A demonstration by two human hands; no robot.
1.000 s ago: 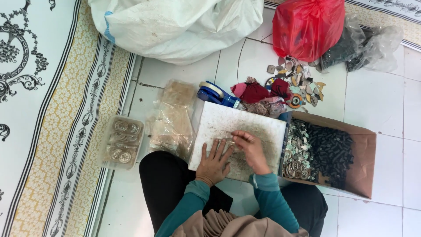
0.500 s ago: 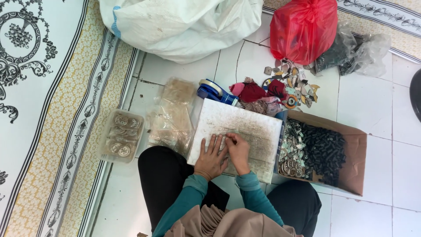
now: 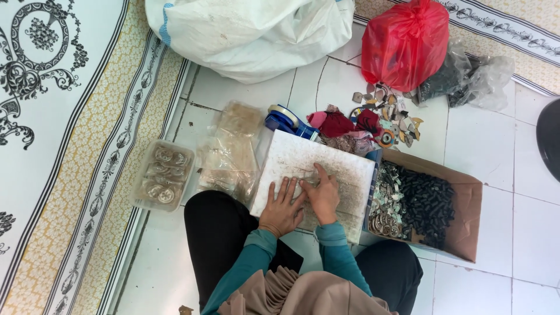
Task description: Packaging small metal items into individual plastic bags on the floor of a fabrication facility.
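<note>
A white square board (image 3: 326, 160), speckled with brown marks, rests across my lap. My left hand (image 3: 283, 209) lies flat on its near part with the fingers spread. My right hand (image 3: 321, 195) is pressed against the left one. Its fingers are curled and the index finger points away from me. Something small and pale sits under the fingertips of both hands, too small to make out. Both sleeves are teal.
An open cardboard box (image 3: 466, 210) of small black and silver pieces stands to the right. Clear packets (image 3: 230, 151) and a clear tub of round metal parts (image 3: 162, 175) lie to the left. Beyond the board are a tape dispenser (image 3: 286, 119), red cloth scraps (image 3: 344, 123), a red bag (image 3: 405, 44) and a white sack (image 3: 251, 32).
My right hand has drawn in beside the left one near the middle of the board. The view has shifted slightly.
</note>
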